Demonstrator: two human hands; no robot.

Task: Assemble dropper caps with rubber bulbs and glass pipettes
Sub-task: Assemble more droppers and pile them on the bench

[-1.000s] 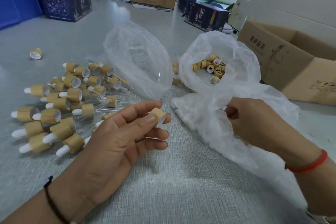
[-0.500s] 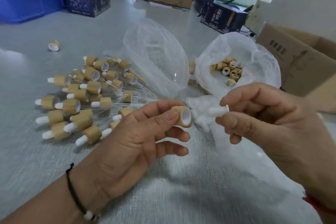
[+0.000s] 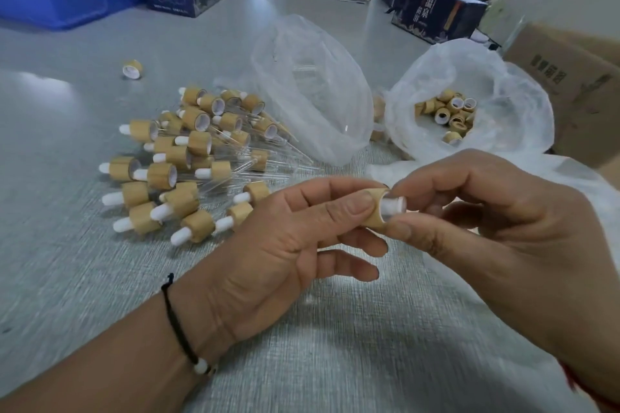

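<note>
Now my left hand (image 3: 285, 238) pinches a bamboo-grained cylindrical cap (image 3: 375, 208) above the grey worktop (image 3: 100, 278), while my right hand (image 3: 496, 235) grips the smooth white rubber bulb (image 3: 394, 205) (seated in its open end).

The left hand (image 3: 285, 238) pinches a cap (image 3: 377, 208) between thumb and forefinger; the right hand (image 3: 503, 238) holds a white bulb (image 3: 394, 205) in its opening. Finished droppers (image 3: 188, 161) lie piled on the worktop (image 3: 84, 278) beside bags (image 3: 469, 104).
</note>
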